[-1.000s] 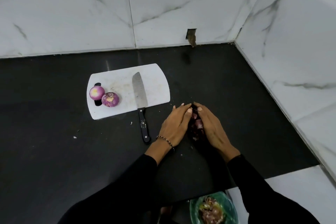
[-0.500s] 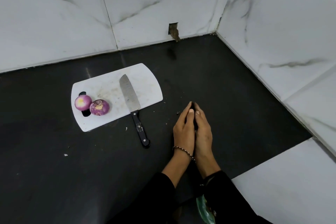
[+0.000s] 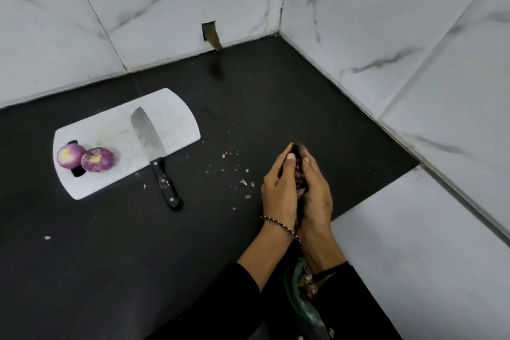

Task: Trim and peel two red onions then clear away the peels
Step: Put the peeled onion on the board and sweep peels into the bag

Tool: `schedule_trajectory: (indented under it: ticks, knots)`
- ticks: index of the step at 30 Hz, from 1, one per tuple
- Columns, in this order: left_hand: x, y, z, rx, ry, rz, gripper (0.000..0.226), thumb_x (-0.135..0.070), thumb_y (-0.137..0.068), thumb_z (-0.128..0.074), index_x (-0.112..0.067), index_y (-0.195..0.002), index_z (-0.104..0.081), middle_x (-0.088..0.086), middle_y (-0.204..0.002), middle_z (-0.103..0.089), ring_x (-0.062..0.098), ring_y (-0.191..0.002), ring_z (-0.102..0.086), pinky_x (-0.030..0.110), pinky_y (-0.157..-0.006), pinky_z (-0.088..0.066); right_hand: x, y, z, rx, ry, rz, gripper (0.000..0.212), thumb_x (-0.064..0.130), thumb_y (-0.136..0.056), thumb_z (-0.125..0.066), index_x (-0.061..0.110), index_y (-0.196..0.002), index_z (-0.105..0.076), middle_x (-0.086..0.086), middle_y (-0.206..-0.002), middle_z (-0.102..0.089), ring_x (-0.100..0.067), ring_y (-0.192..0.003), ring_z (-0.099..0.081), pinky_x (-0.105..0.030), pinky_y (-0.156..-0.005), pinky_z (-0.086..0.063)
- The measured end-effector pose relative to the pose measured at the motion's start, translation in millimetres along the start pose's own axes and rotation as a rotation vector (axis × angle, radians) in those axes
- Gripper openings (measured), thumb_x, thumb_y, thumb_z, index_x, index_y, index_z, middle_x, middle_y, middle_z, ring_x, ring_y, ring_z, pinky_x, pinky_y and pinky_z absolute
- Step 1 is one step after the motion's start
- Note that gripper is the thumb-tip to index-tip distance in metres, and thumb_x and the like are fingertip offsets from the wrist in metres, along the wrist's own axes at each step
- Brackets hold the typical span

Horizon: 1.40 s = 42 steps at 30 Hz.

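Head view: my fingertips (image 3: 289, 156) meet at the far end, left hand (image 3: 278, 188) and right hand (image 3: 314, 196) cupped palm to palm, fingers curled and clamped round dark onion peels (image 3: 299, 179), mostly hidden inside. Whether my hands touch the black counter (image 3: 276, 105) I cannot tell. Peeled onions (image 3: 98, 159) sit far left on the cutting board (image 3: 171, 124), by the knife (image 3: 149, 135); my wrists cut off a green bag (image 3: 300, 292)
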State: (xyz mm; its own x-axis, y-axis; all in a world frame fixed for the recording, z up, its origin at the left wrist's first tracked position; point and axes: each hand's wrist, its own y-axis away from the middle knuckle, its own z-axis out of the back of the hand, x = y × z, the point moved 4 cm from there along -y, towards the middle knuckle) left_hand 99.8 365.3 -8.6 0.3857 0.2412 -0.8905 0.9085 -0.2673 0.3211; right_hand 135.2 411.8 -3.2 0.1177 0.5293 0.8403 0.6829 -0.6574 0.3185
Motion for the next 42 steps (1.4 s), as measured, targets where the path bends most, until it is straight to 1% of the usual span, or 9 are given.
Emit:
schedule_trajectory:
  ticks: [12,16,20,23,27,30,34,38,42]
  knots:
    - [122.5,89.5,-93.0,0.152,-0.157,0.158,0.027,-0.028,-0.101,-0.054,-0.028,-0.124,-0.069,-0.009,-0.121,-0.07,0.002,-0.11,-0.064,0.025,-0.097,-0.053,13.1,24.9,180.8,-0.231,-0.217,-0.048,0.034,0.015,-0.104,-0.044,0.012,-0.132,-0.063,0.0,-0.127,-0.07,-0.012,-0.121,-0.063,-0.027,-0.104,-0.05]
    - [187.7,102.6,-101.9,0.135,-0.172,0.332,0.027,-0.023,-0.102,-0.052,-0.024,-0.122,-0.069,-0.014,-0.104,-0.071,-0.006,-0.089,-0.067,0.01,-0.071,-0.052,-19.2,24.5,244.4,-0.353,-0.278,-0.183,0.035,0.019,-0.096,-0.054,0.013,-0.128,-0.066,-0.003,-0.126,-0.07,-0.015,-0.119,-0.064,-0.029,-0.102,-0.05]
    - [265.9,85.5,-97.8,0.058,-0.198,0.474,0.025,-0.016,-0.103,-0.048,-0.02,-0.113,-0.07,-0.014,-0.091,-0.068,0.0,-0.083,-0.064,0.009,-0.063,-0.049,-70.9,-0.1,294.0,-0.474,-0.4,-0.36,0.027,0.019,-0.103,-0.049,0.01,-0.121,-0.067,-0.003,-0.103,-0.075,-0.012,-0.088,-0.071,-0.024,-0.086,-0.057]
    - [322.3,63.0,-83.7,-0.035,-0.224,0.564,0.02,-0.011,-0.102,-0.048,-0.019,-0.098,-0.066,-0.006,-0.084,-0.066,0.002,-0.075,-0.06,0.006,-0.056,-0.045,-121.1,-24.6,329.4,-0.515,-0.351,-0.5,0.029,0.036,-0.101,-0.052,0.015,-0.115,-0.066,0.0,-0.097,-0.069,-0.013,-0.089,-0.065,-0.029,-0.097,-0.052]
    - [410.8,34.4,-64.2,-0.119,-0.11,0.805,0.025,-0.022,-0.101,-0.05,-0.014,-0.085,-0.067,0.007,-0.097,-0.067,0.03,-0.103,-0.064,0.03,-0.083,-0.05,-178.8,-52.6,365.6,-0.583,-0.223,-0.59,0.031,0.041,-0.101,-0.05,0.016,-0.098,-0.067,-0.004,-0.093,-0.068,-0.018,-0.087,-0.063,-0.033,-0.081,-0.05]
    - [469.4,17.8,-47.6,-0.193,-0.103,0.903,0.031,-0.036,-0.098,-0.052,-0.009,-0.1,-0.067,0.016,-0.117,-0.067,0.034,-0.11,-0.062,0.042,-0.095,-0.051,-206.5,-67.0,383.5,-0.584,-0.156,-0.63,0.038,0.037,-0.104,-0.045,0.007,-0.106,-0.069,-0.012,-0.091,-0.075,-0.028,-0.093,-0.067,-0.039,-0.09,-0.053]
    - [521.4,5.2,-32.6,-0.175,-0.136,0.985,0.05,-0.055,-0.089,-0.054,-0.01,-0.1,-0.07,0.016,-0.114,-0.068,0.034,-0.107,-0.063,0.044,-0.093,-0.051,-231.1,-81.3,406.4,-0.558,-0.073,-0.662,0.048,0.045,-0.103,-0.044,0.006,-0.112,-0.07,-0.017,-0.102,-0.075,-0.035,-0.102,-0.068,-0.047,-0.1,-0.051]
    - [588.5,-11.7,-11.3,-0.152,-0.172,0.997,0.062,-0.063,-0.072,-0.056,-0.011,-0.1,-0.073,0.02,-0.114,-0.07,0.038,-0.106,-0.064,0.051,-0.099,-0.05,-242.4,-91.7,419.5,-0.522,-0.048,-0.687,0.048,0.046,-0.104,-0.043,0.006,-0.112,-0.069,-0.014,-0.091,-0.076,-0.031,-0.089,-0.07,-0.04,-0.086,-0.055]
    - [610.3,-21.6,5.4,-0.146,-0.168,0.991,0.084,-0.07,-0.053,-0.061,-0.008,-0.108,-0.073,0.019,-0.113,-0.071,0.038,-0.105,-0.066,0.051,-0.099,-0.05,-242.5,-91.4,431.8,-0.517,0.038,-0.683,0.044,0.038,-0.107,-0.039,0.01,-0.092,-0.069,-0.007,-0.07,-0.075,-0.019,-0.06,-0.073,-0.033,-0.068,-0.054]
